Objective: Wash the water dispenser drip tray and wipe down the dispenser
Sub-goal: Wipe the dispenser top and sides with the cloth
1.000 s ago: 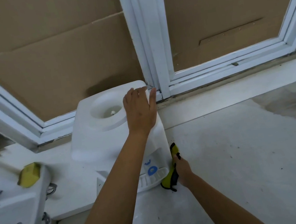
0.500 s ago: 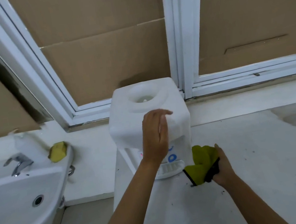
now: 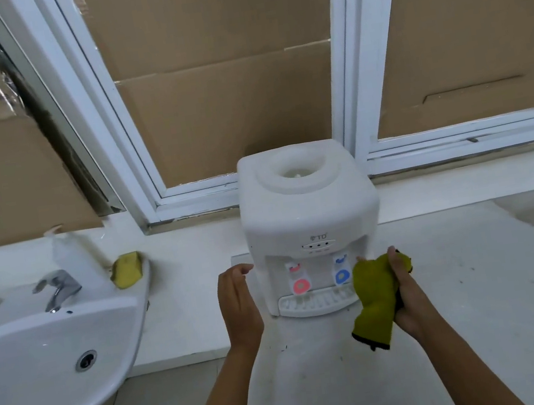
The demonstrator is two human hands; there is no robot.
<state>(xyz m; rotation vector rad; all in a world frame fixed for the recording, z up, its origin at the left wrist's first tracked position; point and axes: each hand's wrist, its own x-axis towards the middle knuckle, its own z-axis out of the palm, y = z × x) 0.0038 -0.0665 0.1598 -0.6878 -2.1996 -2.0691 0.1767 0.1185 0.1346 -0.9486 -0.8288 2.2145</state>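
A white tabletop water dispenser [image 3: 308, 210] stands on the grey counter, its front facing me with a red tap and a blue tap. Its white slotted drip tray [image 3: 315, 302] sits in place at the base. My left hand [image 3: 239, 303] is beside the dispenser's lower left side, fingers loosely curled, holding nothing. My right hand [image 3: 407, 292] is at the lower right side, gripping a yellow-green cloth [image 3: 375, 297] with a dark edge that hangs down in front of the tray's right end.
A white sink [image 3: 41, 368] with a chrome tap [image 3: 58, 290] is at the left, with a yellow sponge [image 3: 126, 270] and a white bottle [image 3: 71, 256] on its rim. White window frames backed with cardboard stand behind. The stained counter [image 3: 494, 272] extends right.
My left hand came off the dispenser's top and dropped to its lower left side. My right hand with the cloth rose toward the right front. The view pulled back, showing the dispenser's front.
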